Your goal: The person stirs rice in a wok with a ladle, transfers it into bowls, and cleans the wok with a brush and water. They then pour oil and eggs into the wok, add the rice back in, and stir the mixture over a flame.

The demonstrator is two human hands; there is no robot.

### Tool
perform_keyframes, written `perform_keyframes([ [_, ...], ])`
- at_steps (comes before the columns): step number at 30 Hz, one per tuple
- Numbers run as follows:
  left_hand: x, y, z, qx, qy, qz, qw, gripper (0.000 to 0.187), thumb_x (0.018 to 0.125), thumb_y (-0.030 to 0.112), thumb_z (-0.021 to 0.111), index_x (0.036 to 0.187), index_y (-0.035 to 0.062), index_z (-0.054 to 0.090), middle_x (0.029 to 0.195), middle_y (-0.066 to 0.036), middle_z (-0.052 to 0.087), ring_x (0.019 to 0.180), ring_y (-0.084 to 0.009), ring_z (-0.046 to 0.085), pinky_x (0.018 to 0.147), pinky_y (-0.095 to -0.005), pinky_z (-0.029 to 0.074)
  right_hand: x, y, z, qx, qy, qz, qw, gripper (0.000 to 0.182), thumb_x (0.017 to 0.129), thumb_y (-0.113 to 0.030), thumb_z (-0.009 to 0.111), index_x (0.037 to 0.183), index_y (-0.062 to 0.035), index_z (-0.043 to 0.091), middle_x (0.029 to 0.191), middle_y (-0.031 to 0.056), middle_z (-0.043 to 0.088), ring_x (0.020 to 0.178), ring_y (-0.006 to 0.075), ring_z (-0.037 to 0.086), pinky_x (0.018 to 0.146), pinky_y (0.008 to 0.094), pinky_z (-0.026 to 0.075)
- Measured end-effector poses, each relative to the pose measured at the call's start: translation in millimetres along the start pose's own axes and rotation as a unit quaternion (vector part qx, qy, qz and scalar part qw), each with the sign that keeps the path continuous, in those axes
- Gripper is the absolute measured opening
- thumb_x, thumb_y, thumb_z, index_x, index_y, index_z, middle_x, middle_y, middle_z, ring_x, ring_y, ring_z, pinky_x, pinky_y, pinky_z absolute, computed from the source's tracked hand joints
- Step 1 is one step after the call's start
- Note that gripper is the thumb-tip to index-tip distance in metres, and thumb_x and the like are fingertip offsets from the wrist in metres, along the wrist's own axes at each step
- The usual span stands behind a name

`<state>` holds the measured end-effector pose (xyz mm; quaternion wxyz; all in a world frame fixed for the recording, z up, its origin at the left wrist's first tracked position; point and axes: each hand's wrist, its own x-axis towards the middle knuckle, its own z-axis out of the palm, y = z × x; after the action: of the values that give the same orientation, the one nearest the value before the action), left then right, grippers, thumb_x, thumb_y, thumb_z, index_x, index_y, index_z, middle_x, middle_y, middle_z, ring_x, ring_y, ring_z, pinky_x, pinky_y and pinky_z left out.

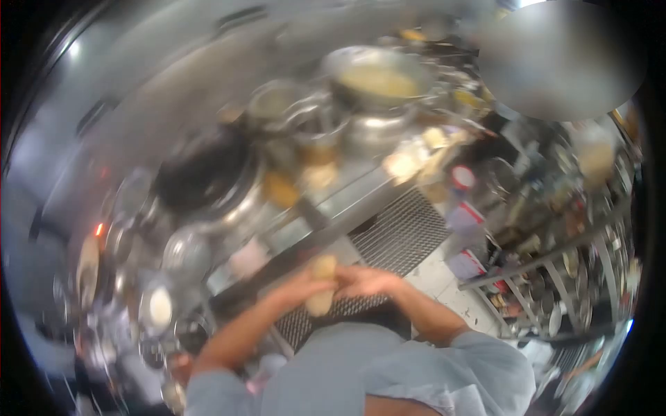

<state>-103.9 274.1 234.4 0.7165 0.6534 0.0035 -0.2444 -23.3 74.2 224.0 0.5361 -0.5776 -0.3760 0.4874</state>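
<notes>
Pale oblong piece [320, 304], 6 o'clock in my feed, sits btwn both hands: L hand [304, 286] closed round it, R hand [364, 281] at its 3 o'clock side (blurry; can't tell if R fingers grip). From there: metal grate [402, 232] approx 2 o'clock, dark wok [205, 173] btwn 10 & 11, wide pan [347, 62] past 12.

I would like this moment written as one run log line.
left hand: holds pale oblong item; right hand: at item, contact unclear; nearby: metal grating; image: blurred
</notes>
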Motion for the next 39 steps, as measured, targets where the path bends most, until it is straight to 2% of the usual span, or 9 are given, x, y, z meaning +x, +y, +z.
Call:
perform_keyframes([
  [6, -2.0, -47.0, -32.0, 0.067, 0.007, 0.011, 0.998, 0.068, 0.079, 0.013, 0.069, 0.137, 0.0089, 0.033, 0.115, -0.009, 0.054, 0.105, -0.0166, 0.052, 0.089, -0.0313, 0.045, 53.3, -43.3, -6.3, -0.408, -0.111, 0.164, 0.891, 0.037, 0.086, -0.016, 0.056, 0.12, -0.0009, 0.058, 0.108, 0.0201, 0.065, 0.104, 0.033, 0.061, 0.091, 0.037, 0.048],
  [9, -12.1, -91.9, -26.4, -0.116, 0.077, -0.016, 0.99, 0.069, 0.08, 0.015, 0.068, 0.138, 0.0067, 0.032, 0.118, -0.012, 0.055, 0.106, -0.0216, 0.055, 0.091, -0.0352, 0.046, 70.2, -25.3, -34.9, -0.283, 0.077, 0.12, 0.948, 0.048, 0.086, -0.028, 0.058, 0.127, -0.0018, 0.053, 0.116, 0.0233, 0.061, 0.11, 0.0364, 0.058, 0.093, 0.0406, 0.046],
  [17, -49.8, -142.8, -23.5, -0.642, 0.202, 0.123, 0.729, 0.068, 0.088, 0.051, 0.047, 0.135, 0.0021, 0.042, 0.127, -0.023, 0.052, 0.103, -0.038, 0.058, 0.087, -0.0589, 0.048, 183.7, 68.7, -105.6, -0.531, 0.258, 0.173, 0.789, 0.084, 0.082, -0.045, 0.063, 0.147, -0.0083, 0.023, 0.125, 0.0332, 0.046, 0.112, 0.049, 0.05, 0.09, 0.0541, 0.044],
  [22, -51.9, -93.0, -88.3, -0.592, 0.346, 0.202, 0.699, 0.073, 0.086, 0.062, 0.042, 0.13, 0.0038, 0.047, 0.124, -0.023, 0.053, 0.1, -0.0373, 0.058, 0.085, -0.0551, 0.049, 212.8, 106.4, -116.5, -0.468, 0.238, 0.195, 0.828, 0.09, 0.082, -0.042, 0.064, 0.145, 0.0018, 0.016, 0.119, 0.0351, 0.048, 0.105, 0.047, 0.054, 0.088, 0.0535, 0.046],
  [27, -26.1, -33.0, -210.3, -0.535, 0.496, 0.266, 0.63, 0.06, 0.09, 0.061, 0.039, 0.121, 0.0113, 0.052, 0.111, -0.009, 0.058, 0.096, -0.0277, 0.059, 0.074, -0.0455, 0.053, 220.6, 102.6, -110.7, -0.488, 0.309, 0.185, 0.795, 0.061, 0.084, -0.014, 0.05, 0.138, 0.0044, 0.03, 0.115, 0.0238, 0.053, 0.104, 0.0389, 0.055, 0.082, 0.0525, 0.048],
  [32, 6.5, -132.3, -382.6, -0.093, 0.622, 0.16, 0.761, 0.043, 0.089, 0.055, 0.052, 0.11, 0.0182, 0.053, 0.106, -0.001, 0.057, 0.092, -0.0213, 0.057, 0.065, -0.0341, 0.05, 228.9, 110.6, -125.0, -0.465, 0.292, 0.172, 0.818, 0.06, 0.085, -0.023, 0.054, 0.137, 0.0003, 0.034, 0.106, 0.0236, 0.057, 0.095, 0.0403, 0.061, 0.075, 0.0523, 0.051],
  [37, -16.2, -22.5, -283.4, -0.499, 0.499, 0.119, 0.699, 0.065, 0.074, 0.023, 0.076, 0.127, 0.0034, 0.045, 0.117, -0.013, 0.053, 0.108, -0.0291, 0.053, 0.087, -0.0385, 0.049, 166.7, 47.5, -96.8, -0.359, 0.249, 0.166, 0.884, 0.077, 0.077, -0.036, 0.062, 0.139, -0.0027, 0.03, 0.105, 0.0273, 0.06, 0.089, 0.0415, 0.063, 0.077, 0.0474, 0.051],
  [38, -13.1, -24.4, -290.7, -0.511, 0.456, 0.127, 0.718, 0.049, 0.079, 0.025, 0.069, 0.121, 0.0069, 0.05, 0.116, -0.012, 0.054, 0.106, -0.0283, 0.055, 0.083, -0.0425, 0.051, 159.5, 56.4, -90.7, -0.348, 0.251, 0.167, 0.888, 0.08, 0.076, -0.038, 0.064, 0.14, -0.0032, 0.03, 0.107, 0.0282, 0.06, 0.089, 0.0418, 0.063, 0.078, 0.0465, 0.051],
  [39, -9.7, -40.6, -311.1, -0.221, 0.496, 0.103, 0.833, 0.046, 0.08, 0.025, 0.068, 0.119, 0.0076, 0.051, 0.116, -0.012, 0.054, 0.106, -0.0287, 0.055, 0.083, -0.0434, 0.051, 154.9, 65.0, -86.3, -0.318, 0.259, 0.182, 0.894, 0.08, 0.076, -0.037, 0.064, 0.14, -0.0023, 0.03, 0.109, 0.0275, 0.06, 0.092, 0.0401, 0.063, 0.079, 0.0457, 0.051],
])
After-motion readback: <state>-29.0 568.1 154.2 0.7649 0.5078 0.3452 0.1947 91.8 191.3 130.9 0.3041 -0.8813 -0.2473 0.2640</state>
